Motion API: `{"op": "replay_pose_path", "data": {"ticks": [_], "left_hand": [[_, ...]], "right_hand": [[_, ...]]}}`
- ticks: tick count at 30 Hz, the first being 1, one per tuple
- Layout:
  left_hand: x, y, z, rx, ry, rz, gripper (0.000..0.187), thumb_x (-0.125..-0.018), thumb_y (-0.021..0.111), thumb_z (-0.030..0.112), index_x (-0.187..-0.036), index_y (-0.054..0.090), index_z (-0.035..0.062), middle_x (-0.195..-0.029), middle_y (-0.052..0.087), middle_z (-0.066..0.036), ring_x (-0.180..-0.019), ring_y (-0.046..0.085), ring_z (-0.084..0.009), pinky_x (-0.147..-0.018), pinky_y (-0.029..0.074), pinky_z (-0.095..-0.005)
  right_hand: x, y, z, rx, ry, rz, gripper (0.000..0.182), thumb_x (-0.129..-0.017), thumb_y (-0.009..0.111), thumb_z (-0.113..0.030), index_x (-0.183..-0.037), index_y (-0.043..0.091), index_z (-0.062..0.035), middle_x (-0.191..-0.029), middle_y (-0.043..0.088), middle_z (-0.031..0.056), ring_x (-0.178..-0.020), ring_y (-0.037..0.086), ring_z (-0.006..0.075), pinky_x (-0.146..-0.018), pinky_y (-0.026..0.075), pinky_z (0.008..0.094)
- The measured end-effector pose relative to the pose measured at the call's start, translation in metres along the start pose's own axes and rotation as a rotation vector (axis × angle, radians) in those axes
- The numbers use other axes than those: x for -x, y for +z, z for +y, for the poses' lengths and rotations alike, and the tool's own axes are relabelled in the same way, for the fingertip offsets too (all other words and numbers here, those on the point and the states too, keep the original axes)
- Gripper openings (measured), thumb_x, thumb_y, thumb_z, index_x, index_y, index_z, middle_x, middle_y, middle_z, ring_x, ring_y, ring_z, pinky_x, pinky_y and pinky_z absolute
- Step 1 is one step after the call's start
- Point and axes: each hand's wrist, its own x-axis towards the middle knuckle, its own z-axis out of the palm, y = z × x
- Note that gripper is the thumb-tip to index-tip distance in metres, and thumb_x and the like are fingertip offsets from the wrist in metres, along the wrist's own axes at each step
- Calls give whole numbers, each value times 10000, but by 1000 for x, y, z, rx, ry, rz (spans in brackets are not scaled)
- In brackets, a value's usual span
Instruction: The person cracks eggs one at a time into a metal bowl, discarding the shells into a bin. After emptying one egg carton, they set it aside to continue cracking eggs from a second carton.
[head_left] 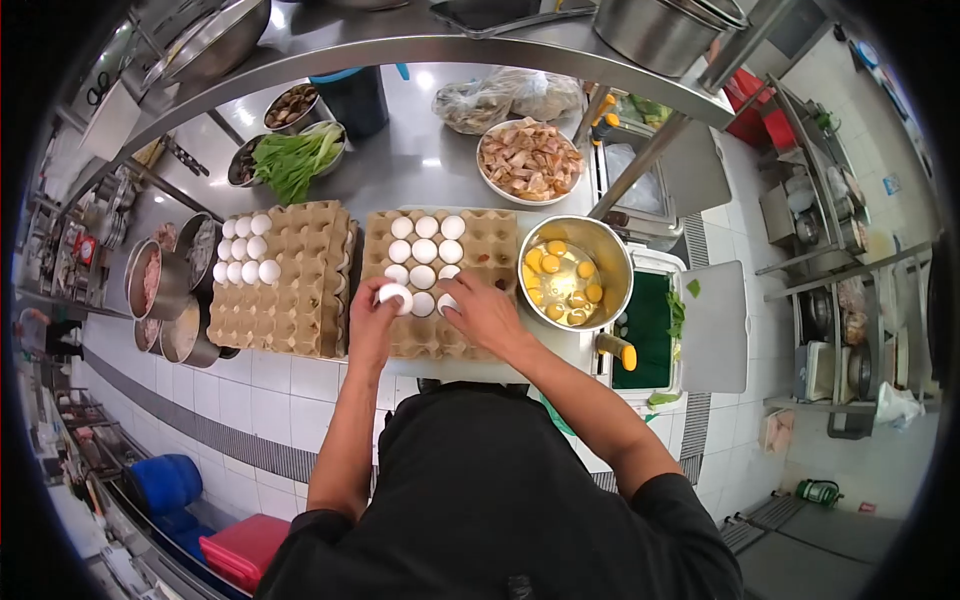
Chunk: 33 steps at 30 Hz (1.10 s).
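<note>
My left hand [371,322] has its fingers closed round a white egg [396,298], above the near left part of a cardboard egg tray [400,345]. At the same tray, the fingertips of my right hand [487,318] close on another egg [446,304], which is partly covered by them. Several white eggs [424,250] sit in the cups between and beyond my hands. Just right of the tray is a steel pot [624,285] holding several cracked eggs with whole yolks [577,298]. A taller stack of egg trays [280,315] stands to the left, with eggs at its far left corner.
Behind the trays are a bowl of cut meat [530,160], bagged food [505,100] and leafy greens [297,160]. Metal pots [190,335] crowd the left. A green-lined bin [640,330] is at the right, below the counter. A steel shelf [430,50] crosses overhead.
</note>
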Motion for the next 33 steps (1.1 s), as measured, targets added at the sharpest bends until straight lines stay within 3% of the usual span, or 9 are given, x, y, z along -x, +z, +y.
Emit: {"op": "replay_pose_path", "data": {"ticks": [5, 10, 12, 15, 19, 22, 24, 28, 33], "left_hand": [[-29, 28, 25, 147, -52, -69, 217, -994, 463, 231, -1103, 569, 76, -923, 610, -59, -756, 580, -156, -618, 460, -289], [-50, 48, 25, 426, -222, 12, 152, -986, 506, 184, -1010, 578, 52, -869, 612, -64, -788, 657, -209, -648, 564, -314], [-55, 56, 22, 408, -172, 42, 142, -967, 532, 155, -1034, 584, 41, -927, 620, -71, -808, 665, -220, -652, 577, -332], [-65, 63, 16, 367, -194, -74, 198, -938, 559, 106, -1121, 587, 35, -978, 626, -78, -789, 650, -207, -627, 565, -321], [-75, 107, 15, 261, -220, -254, 237, -918, 614, 95, -1148, 612, 40, -995, 637, -63, -702, 620, -158, -546, 513, -274], [-74, 160, 24, 148, -217, -383, 243, -924, 628, 113, -1156, 616, 43, -1020, 646, -67, -668, 614, -136, -515, 490, -263], [-74, 192, 25, 83, -230, -450, 250, -933, 623, 122, -1172, 612, 49, -1035, 651, -73, -661, 615, -130, -512, 481, -261], [-80, 234, 14, -202, -125, -640, 340, -927, 640, 129, -1254, 598, 47, -1088, 644, -66, -675, 598, -99, -528, 484, -254], [-76, 259, 19, -491, 157, -740, 508, -910, 670, 154, -1406, 560, 172, -1211, 638, -36, -731, 595, -72, -569, 494, -241]], "right_hand": [[2, 22, 13, 189, 63, -124, 342, -803, 691, -184, -1111, 604, -61, -1077, 597, 129, -851, 666, 360, -706, 544, 479], [8, 1, 0, 85, 138, -115, 376, -789, 693, -168, -1139, 603, -65, -1105, 584, 148, -886, 664, 343, -758, 551, 448], [10, -25, -11, -278, 161, 125, 393, -784, 695, -152, -1161, 607, -84, -1166, 571, 154, -971, 640, 333, -850, 536, 417], [14, -75, 15, -62, 4, 607, 404, -791, 690, -120, -1183, 602, -82, -1157, 571, 150, -1064, 604, 304, -866, 513, 404], [-4, -144, 83, -730, 585, 826, 350, -927, 616, -152, -1220, 484, -12, -1154, 558, 168, -1068, 568, 279, -878, 474, 378], [-22, -158, 143, -833, 637, 1125, 367, -1004, 533, -231, -1291, 433, -27, -1070, 574, 141, -959, 583, 236, -809, 488, 360], [-37, -150, 200, -499, 676, 1491, 409, -1018, 500, -281, -1334, 419, -33, -976, 583, 99, -753, 578, 176, -656, 483, 308], [-34, -173, 150, -983, 751, 970, 409, -1012, 531, -273, -1377, 441, -111, -943, 594, 80, -666, 572, 143, -609, 490, 303], [5, -181, 111, -1324, 621, 671, 248, -1030, 549, -240, -1250, 550, -126, -874, 619, 36, -644, 570, 121, -581, 488, 266]]}}
